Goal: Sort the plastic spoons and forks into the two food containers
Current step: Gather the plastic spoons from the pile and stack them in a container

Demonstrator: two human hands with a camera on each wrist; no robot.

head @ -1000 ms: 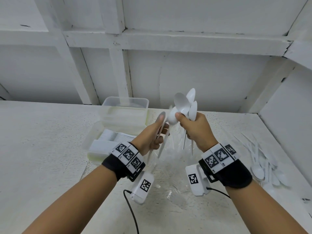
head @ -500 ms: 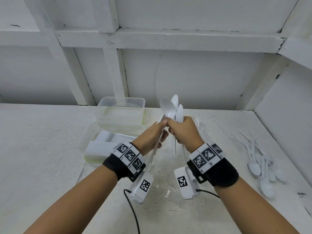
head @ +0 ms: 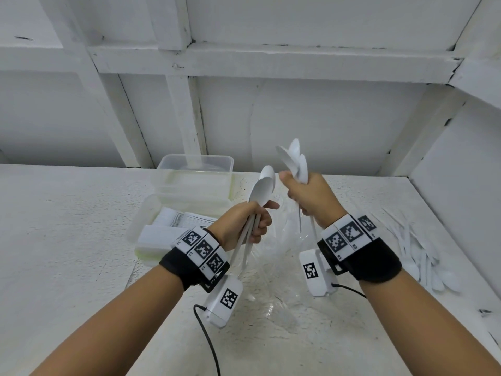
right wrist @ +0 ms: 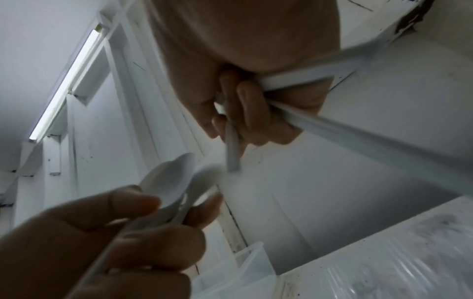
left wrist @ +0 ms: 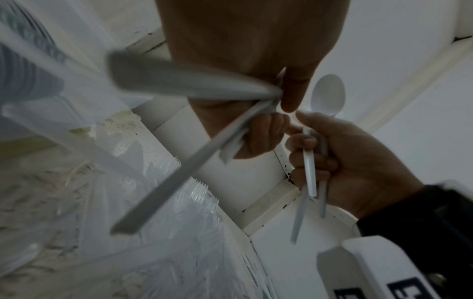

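My left hand [head: 250, 222] grips two white plastic spoons [head: 262, 188] by their handles, bowls up, above the table. My right hand [head: 309, 195] holds a bunch of white spoons [head: 294, 162] upright, a little higher and to the right. The two hands are apart. Behind the left hand stand two clear food containers: an empty one [head: 195, 169] at the back and a nearer one [head: 173, 223] filled with white forks. In the left wrist view the right hand [left wrist: 345, 161] shows with its spoons [left wrist: 327, 95]. In the right wrist view the left hand [right wrist: 115, 242] grips its spoons [right wrist: 174, 186].
A crumpled clear plastic bag [head: 273, 280] lies on the white table [head: 67, 240] under my hands. Several loose white spoons [head: 423, 256] lie in a heap at the right, by the side wall. White walls close the back and right.
The hands were joined at the bunch half a second ago. Now they have drawn apart, the left lower with two spoons taken from the bunch, the right keeping the others.
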